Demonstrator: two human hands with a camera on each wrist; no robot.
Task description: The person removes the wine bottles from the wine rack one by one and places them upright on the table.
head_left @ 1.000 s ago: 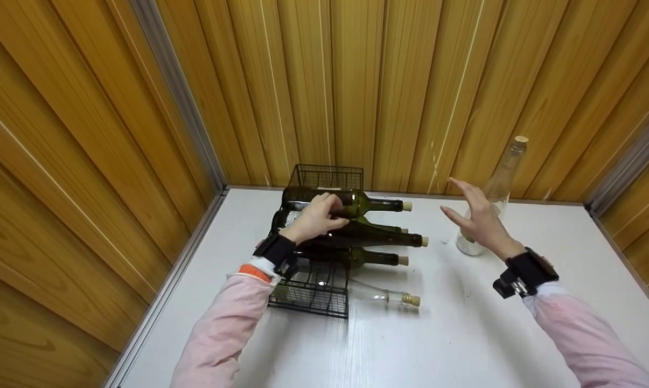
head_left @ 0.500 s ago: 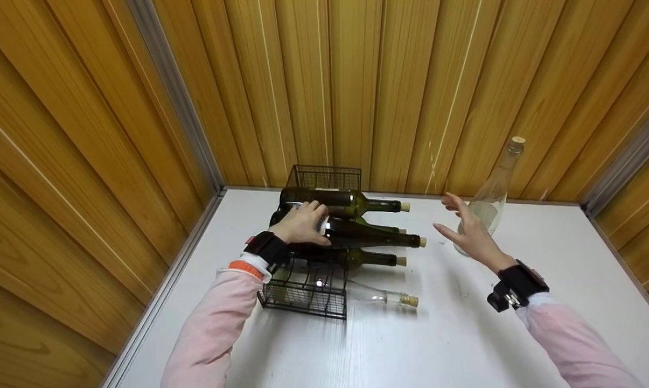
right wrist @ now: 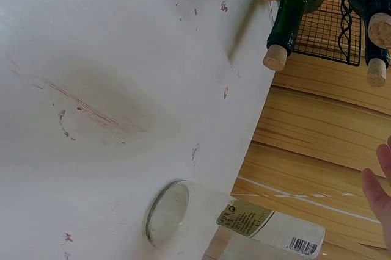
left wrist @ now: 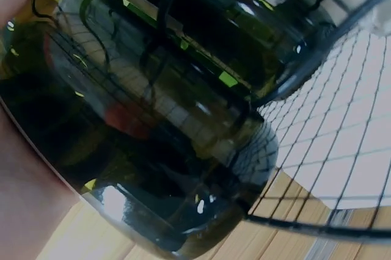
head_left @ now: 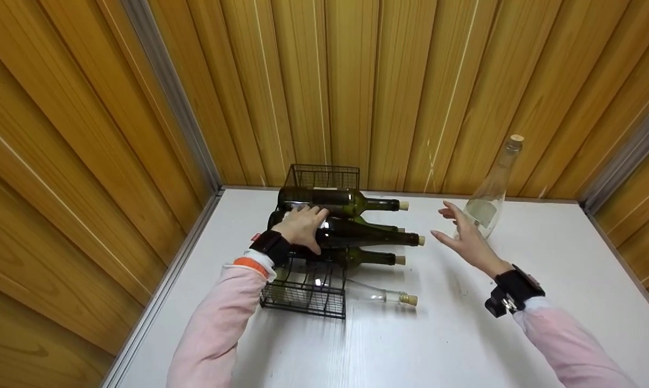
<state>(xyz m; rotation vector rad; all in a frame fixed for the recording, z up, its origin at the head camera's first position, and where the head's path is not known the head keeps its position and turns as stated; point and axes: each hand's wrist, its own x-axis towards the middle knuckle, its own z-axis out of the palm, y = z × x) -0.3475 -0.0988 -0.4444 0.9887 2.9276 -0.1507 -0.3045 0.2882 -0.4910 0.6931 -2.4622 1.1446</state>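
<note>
Sliding down off the top bottle since 1 s ago, the left hand (head_left: 301,226) now rests, fingers loosely curled, on the second dark green glass wine bottle (head_left: 356,236) lying corked in the black wire rack (head_left: 308,293). Right hand (head_left: 467,240), fingers spread wide, holds nothing; it has dropped a bit, just beside the tall clear glass bottle (head_left: 488,202) standing at back-right of the smooth white table (head_left: 410,345). So the work looks focused on that 2nd bottle.
</note>
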